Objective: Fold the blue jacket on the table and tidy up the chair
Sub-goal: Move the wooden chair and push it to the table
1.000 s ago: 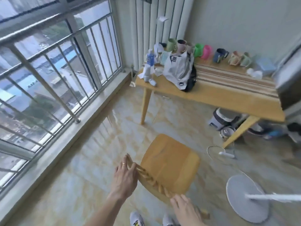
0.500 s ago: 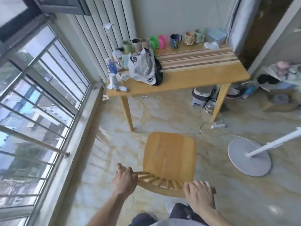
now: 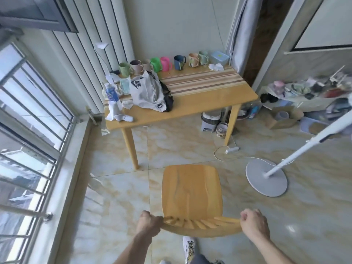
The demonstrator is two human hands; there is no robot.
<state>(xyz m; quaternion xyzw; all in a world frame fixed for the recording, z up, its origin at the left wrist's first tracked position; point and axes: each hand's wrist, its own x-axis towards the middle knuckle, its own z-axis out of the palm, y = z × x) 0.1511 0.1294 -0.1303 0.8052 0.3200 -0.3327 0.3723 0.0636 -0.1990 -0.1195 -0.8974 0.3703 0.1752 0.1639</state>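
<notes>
While gripped at both ends of the backrest, left hand and right hand each fisted tight on the top rail, the chair sitting on the tiled floor, facing the table and well short of it. Rigid wood, probably fairly light; no flex, so likely to slide or tip as one piece. Best held just there, at the rail's ends, for steering. Open floor between seat and table. To the right, a fan base near the seat, its cord trailing by the table leg. Under the table's right side, a stool and clutter. No blue jacket visible on the tabletop; only a bag, mugs, a bottle.
</notes>
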